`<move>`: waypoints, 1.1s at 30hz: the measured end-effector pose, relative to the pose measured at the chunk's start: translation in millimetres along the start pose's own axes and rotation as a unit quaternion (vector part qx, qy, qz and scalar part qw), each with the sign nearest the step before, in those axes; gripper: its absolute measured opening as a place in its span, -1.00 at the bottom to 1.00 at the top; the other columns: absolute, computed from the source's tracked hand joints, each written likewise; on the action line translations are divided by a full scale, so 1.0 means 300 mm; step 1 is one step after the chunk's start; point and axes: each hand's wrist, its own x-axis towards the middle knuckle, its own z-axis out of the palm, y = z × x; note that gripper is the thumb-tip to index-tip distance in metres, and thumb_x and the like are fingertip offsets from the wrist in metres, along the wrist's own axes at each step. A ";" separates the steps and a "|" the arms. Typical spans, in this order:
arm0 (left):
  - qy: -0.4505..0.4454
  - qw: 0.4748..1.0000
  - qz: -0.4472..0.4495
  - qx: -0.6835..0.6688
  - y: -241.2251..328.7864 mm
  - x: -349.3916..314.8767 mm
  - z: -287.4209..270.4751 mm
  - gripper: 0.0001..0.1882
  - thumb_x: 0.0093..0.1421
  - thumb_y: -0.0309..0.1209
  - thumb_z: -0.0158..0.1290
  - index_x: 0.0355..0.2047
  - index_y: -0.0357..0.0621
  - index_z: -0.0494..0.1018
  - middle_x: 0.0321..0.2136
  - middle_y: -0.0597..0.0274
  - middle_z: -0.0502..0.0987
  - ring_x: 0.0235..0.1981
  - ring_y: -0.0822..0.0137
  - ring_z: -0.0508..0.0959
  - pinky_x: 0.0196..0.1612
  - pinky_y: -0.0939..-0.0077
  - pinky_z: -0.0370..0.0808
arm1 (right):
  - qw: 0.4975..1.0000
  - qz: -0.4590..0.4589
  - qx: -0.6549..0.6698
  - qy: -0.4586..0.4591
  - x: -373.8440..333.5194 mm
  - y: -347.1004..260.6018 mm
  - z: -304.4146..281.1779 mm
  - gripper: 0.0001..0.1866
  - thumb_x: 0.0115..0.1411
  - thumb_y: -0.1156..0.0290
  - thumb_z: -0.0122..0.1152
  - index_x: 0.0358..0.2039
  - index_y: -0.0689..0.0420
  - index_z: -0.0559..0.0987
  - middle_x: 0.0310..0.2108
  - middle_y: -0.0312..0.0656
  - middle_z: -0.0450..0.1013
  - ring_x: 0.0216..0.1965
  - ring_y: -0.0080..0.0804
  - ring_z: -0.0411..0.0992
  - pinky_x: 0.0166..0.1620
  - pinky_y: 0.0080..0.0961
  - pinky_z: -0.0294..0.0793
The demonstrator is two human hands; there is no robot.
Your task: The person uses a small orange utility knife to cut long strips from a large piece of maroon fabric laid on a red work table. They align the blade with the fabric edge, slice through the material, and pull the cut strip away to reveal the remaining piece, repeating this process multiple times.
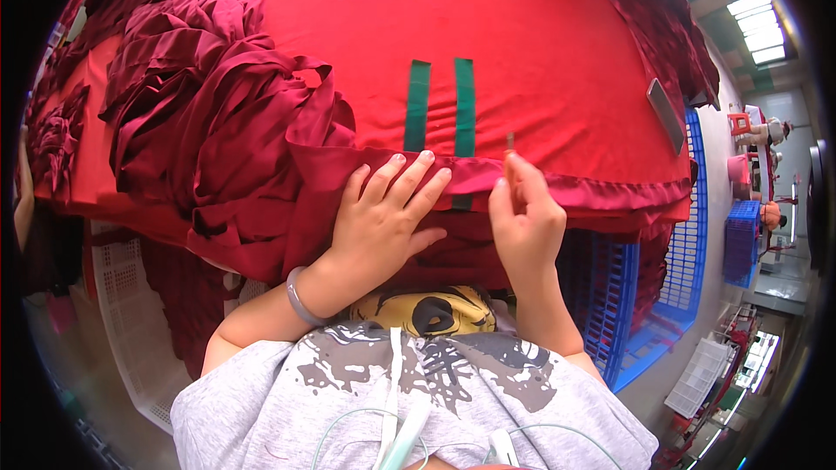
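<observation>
A long strip of dark red satin fabric [601, 189] lies along the near edge of a red-covered table [540, 43]. My left hand [383, 213] rests flat on this fabric, fingers spread and pointing away from me. To its right, my right hand [528, 213] is closed in a pinch on a small, thin tool [509, 144], whose short narrow tip points up past the fingers; its exact kind is too small to make out. Two green tape strips, a left one [417, 104] and a right one [464, 100], run across the red cover just beyond my hands.
A large crumpled heap of dark red fabric [235, 113] covers the table's left side. More fabric [662, 9] lies at the far right, with a phone [665, 115] near that edge. Below the table stand a blue plastic crate [688, 252] and a white crate [131, 322].
</observation>
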 end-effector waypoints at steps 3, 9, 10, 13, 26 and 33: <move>0.028 0.996 -0.004 -0.084 -0.031 0.006 0.008 -0.35 0.08 -0.10 0.17 0.16 0.01 0.34 0.18 0.32 0.37 0.11 0.26 0.34 0.16 0.23 0.20 | 0.990 -0.114 -0.034 -0.071 -0.036 -0.041 -0.019 -0.71 0.06 0.49 0.24 -0.15 0.20 0.60 -0.50 -0.12 0.53 -0.54 -0.24 0.52 -0.46 -0.37 0.49; 0.029 0.999 0.018 -0.038 -0.034 0.004 0.009 -0.50 0.12 -0.14 0.11 0.04 -0.06 0.42 0.16 0.33 0.40 0.09 0.27 0.37 0.13 0.26 0.23 | 0.973 -0.134 -0.095 -0.159 -0.066 -0.051 -0.004 -0.67 0.05 0.46 0.21 -0.12 0.18 0.59 -0.61 -0.23 0.43 -0.62 -0.34 0.46 -0.56 -0.42 0.40; 0.031 0.999 0.018 -0.030 -0.033 0.003 0.012 -0.51 0.12 -0.14 0.10 0.03 -0.06 0.43 0.16 0.33 0.40 0.09 0.27 0.37 0.13 0.26 0.23 | 0.973 -0.142 -0.094 -0.154 -0.066 -0.051 0.003 -0.67 0.05 0.46 0.21 -0.12 0.19 0.59 -0.61 -0.23 0.43 -0.62 -0.34 0.46 -0.57 -0.43 0.40; 0.031 0.999 0.019 -0.016 -0.028 0.005 0.016 -0.52 0.12 -0.13 0.10 0.02 -0.06 0.44 0.16 0.33 0.40 0.09 0.28 0.37 0.13 0.26 0.23 | 0.974 -0.154 -0.096 -0.138 -0.065 -0.054 0.018 -0.68 0.05 0.45 0.21 -0.13 0.19 0.59 -0.62 -0.24 0.43 -0.63 -0.35 0.45 -0.57 -0.43 0.40; 0.038 0.999 0.017 -0.023 -0.024 0.006 0.019 -0.52 0.11 -0.17 0.11 0.02 -0.07 0.45 0.16 0.32 0.40 0.09 0.25 0.38 0.13 0.26 0.23 | 0.985 -0.154 -0.066 -0.051 -0.053 -0.038 0.070 -0.70 0.09 0.47 0.21 -0.12 0.23 0.58 -0.52 -0.12 0.52 -0.60 -0.28 0.50 -0.54 -0.40 0.47; 0.031 0.998 0.015 -0.054 -0.035 0.006 0.008 -0.53 0.12 -0.20 0.12 0.05 -0.02 0.45 0.15 0.32 0.41 0.07 0.25 0.38 0.13 0.26 0.24 | 0.988 -0.137 -0.039 -0.054 -0.028 -0.070 -0.001 -0.70 0.07 0.52 0.22 -0.14 0.23 0.59 -0.53 -0.09 0.53 -0.58 -0.24 0.52 -0.52 -0.40 0.48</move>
